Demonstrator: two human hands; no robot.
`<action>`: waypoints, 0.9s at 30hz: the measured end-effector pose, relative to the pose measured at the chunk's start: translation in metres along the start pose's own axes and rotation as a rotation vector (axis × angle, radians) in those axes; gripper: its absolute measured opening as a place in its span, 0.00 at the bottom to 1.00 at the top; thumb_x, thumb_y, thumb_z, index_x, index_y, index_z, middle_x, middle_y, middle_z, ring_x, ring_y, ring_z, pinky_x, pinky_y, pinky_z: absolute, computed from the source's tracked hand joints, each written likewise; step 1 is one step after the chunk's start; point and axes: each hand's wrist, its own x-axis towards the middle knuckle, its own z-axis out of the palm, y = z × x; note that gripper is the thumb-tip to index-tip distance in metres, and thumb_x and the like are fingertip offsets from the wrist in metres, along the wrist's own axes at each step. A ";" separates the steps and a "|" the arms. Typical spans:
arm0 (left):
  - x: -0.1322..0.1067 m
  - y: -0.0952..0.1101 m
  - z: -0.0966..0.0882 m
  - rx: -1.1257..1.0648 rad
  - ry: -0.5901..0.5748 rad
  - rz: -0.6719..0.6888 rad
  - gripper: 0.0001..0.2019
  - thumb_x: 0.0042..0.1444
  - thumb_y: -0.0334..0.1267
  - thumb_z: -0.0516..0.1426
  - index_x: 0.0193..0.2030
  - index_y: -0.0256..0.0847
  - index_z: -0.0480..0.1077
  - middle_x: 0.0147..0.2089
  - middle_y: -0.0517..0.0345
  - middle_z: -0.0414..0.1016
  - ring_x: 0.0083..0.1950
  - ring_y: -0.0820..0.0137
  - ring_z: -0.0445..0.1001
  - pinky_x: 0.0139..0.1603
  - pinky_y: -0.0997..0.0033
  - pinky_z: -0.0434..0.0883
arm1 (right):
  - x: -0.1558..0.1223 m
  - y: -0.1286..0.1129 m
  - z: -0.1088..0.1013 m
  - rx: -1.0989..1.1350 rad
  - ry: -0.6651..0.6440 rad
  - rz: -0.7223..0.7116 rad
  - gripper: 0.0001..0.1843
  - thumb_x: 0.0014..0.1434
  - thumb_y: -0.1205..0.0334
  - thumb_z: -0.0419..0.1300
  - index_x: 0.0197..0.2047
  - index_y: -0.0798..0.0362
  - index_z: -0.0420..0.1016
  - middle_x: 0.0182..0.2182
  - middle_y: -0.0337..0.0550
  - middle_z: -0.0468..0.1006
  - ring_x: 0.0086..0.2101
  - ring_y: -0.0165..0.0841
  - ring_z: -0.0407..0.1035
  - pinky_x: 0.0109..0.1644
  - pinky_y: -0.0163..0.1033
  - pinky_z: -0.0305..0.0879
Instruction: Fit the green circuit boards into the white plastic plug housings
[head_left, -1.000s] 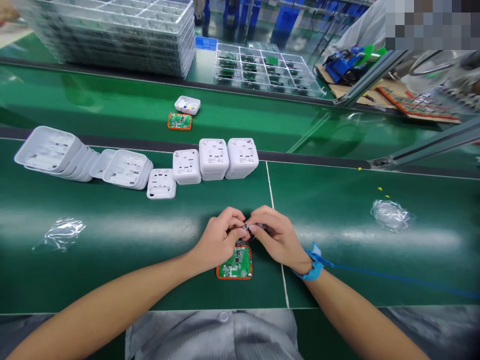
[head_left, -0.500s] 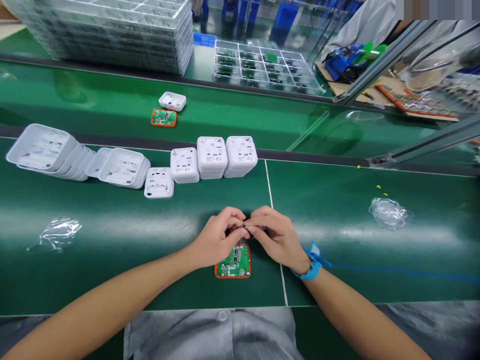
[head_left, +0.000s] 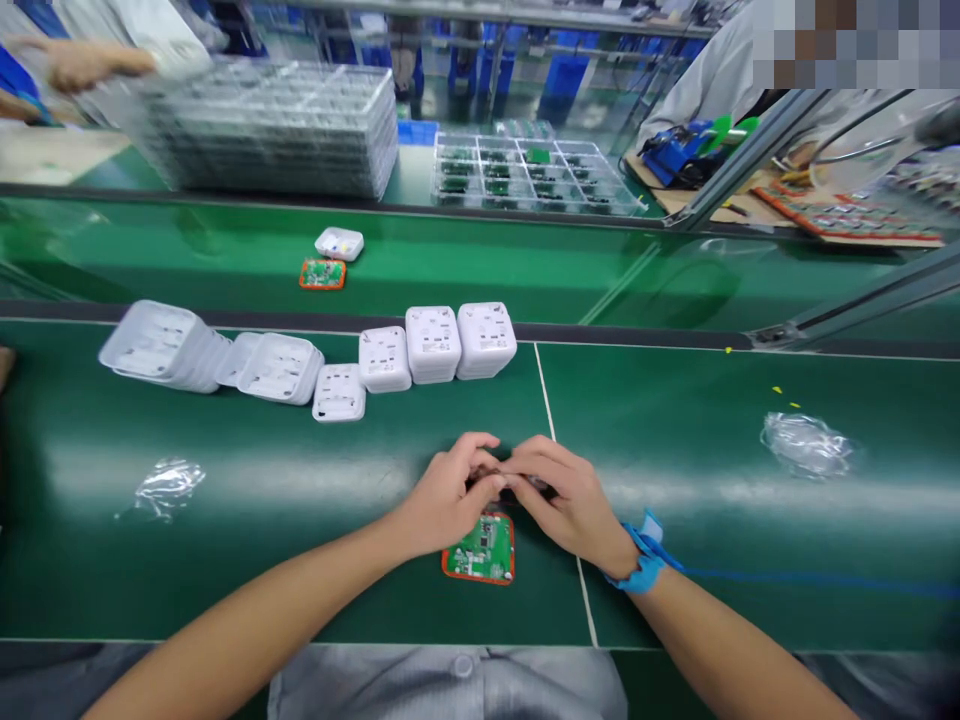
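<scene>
My left hand (head_left: pixel 454 497) and my right hand (head_left: pixel 571 497) meet over the green bench, fingertips pinched together. Between them is something small and dark, mostly covered by the fingers, whose kind I cannot make out. Just below the hands lies a green circuit board (head_left: pixel 484 550) in an orange-red frame, flat on the bench, its upper left partly covered by my left hand. A blue wrist strap (head_left: pixel 641 562) circles my right wrist, its cord trailing off to the right.
White plastic housings stand in stacks (head_left: pixel 433 345) and nested rows (head_left: pixel 161 345) beyond the hands. Clear plastic bags lie left (head_left: pixel 171 488) and right (head_left: pixel 806 445). Farther back are a framed board (head_left: pixel 322 274), a white shell (head_left: pixel 340 243), a divided tray (head_left: pixel 525 175) and a co-worker's hand (head_left: pixel 82 65).
The camera view has shifted, so the bench items sit lower in it. My hands stay pinched together above the board. A co-worker's hand and sleeve have appeared at the upper left.
</scene>
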 end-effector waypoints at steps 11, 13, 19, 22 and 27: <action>0.063 0.048 -0.107 1.228 0.285 0.388 0.21 0.60 0.38 0.60 0.59 0.38 0.68 0.62 0.39 0.70 0.65 0.46 0.63 0.61 0.45 0.59 | 0.001 0.016 -0.022 -0.587 -0.103 0.152 0.12 0.65 0.51 0.60 0.40 0.52 0.71 0.35 0.48 0.75 0.34 0.40 0.72 0.35 0.42 0.65; 0.073 0.053 -0.114 1.292 0.211 0.325 0.19 0.60 0.37 0.60 0.57 0.38 0.69 0.61 0.40 0.71 0.64 0.47 0.63 0.60 0.45 0.57 | -0.006 0.012 -0.018 -0.762 -0.104 0.268 0.21 0.59 0.41 0.63 0.39 0.52 0.68 0.27 0.42 0.73 0.26 0.40 0.71 0.27 0.40 0.57; 0.058 0.058 -0.117 1.107 0.342 0.416 0.16 0.64 0.41 0.57 0.56 0.39 0.68 0.59 0.42 0.73 0.60 0.54 0.69 0.58 0.50 0.56 | -0.018 0.007 -0.004 -0.691 -0.149 0.228 0.03 0.64 0.64 0.56 0.40 0.50 0.63 0.31 0.40 0.76 0.28 0.36 0.72 0.30 0.39 0.58; 0.033 0.057 -0.107 0.854 0.446 0.444 0.16 0.64 0.43 0.55 0.55 0.40 0.69 0.56 0.45 0.75 0.57 0.56 0.72 0.58 0.54 0.60 | -0.014 0.012 0.000 -0.703 -0.054 0.182 0.05 0.63 0.67 0.54 0.43 0.52 0.65 0.34 0.45 0.75 0.35 0.40 0.73 0.37 0.42 0.64; 0.003 0.032 -0.078 0.447 0.403 0.125 0.14 0.65 0.45 0.50 0.45 0.40 0.72 0.38 0.54 0.77 0.38 0.64 0.73 0.39 0.66 0.67 | -0.002 0.016 0.003 -0.634 0.007 0.142 0.02 0.65 0.63 0.57 0.39 0.52 0.67 0.33 0.46 0.75 0.34 0.41 0.71 0.37 0.44 0.68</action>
